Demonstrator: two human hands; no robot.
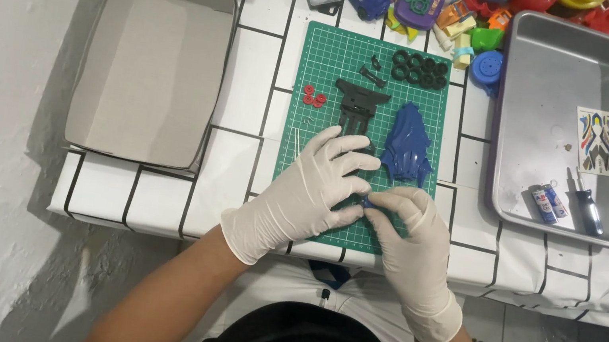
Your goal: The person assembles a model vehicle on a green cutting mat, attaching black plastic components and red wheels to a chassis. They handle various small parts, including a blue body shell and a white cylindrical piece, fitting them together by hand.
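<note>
I see both gloved hands, left hand (306,195) and right hand (414,236), pinching a small blue part (367,202) over the green cutting mat (330,54). I judge it light, stiff and slippery; grip it by its edges.

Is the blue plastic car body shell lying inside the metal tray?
No, the blue plastic car body shell lies on the green cutting mat, left of the metal tray.

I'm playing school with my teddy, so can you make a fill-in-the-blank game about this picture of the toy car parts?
1. Both hands wear white ____.
2. The blue car body lies on a ____ cutting mat.
3. The small screwdriver lies inside the metal ____.
4. The open cardboard box sits to the ____ of the mat.

Missing words: gloves; green; tray; left
</note>
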